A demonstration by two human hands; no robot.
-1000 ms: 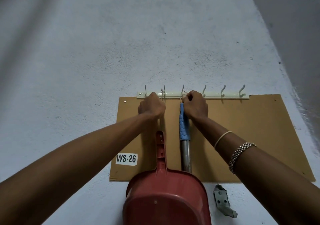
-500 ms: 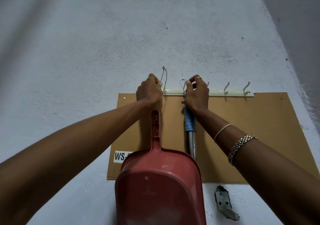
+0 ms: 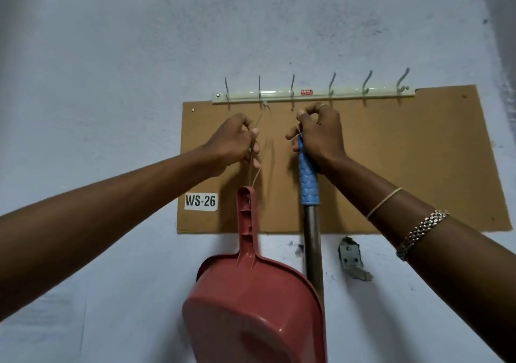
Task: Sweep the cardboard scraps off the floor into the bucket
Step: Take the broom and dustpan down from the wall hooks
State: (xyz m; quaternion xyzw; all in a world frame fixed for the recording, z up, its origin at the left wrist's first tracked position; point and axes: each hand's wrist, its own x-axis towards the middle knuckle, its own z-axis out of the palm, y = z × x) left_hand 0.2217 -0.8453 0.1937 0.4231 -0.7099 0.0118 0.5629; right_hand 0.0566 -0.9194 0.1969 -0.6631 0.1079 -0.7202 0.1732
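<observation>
I read "WS-26" on the label (image 3: pixel 201 201) at nine o'clock. My left hand (image 3: pixel 233 143) pinches the thin string (image 3: pixel 252 168) of the glossy red dustpan (image 3: pixel 251 307) at six; my right hand (image 3: pixel 322 136) grips the broom (image 3: pixel 308 186) by its scaly blue handle.

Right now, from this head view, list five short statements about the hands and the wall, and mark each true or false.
1. The left hand pinches the string tied to the red dustpan. True.
2. The label on the cardboard board reads WS-62. False: it reads WS-26.
3. The right hand grips the top of the blue-gripped broom handle. True.
4. The hook rack carries four hooks. False: six hooks show.
5. The bracelet sits on the left wrist. False: it is on the right wrist.
</observation>
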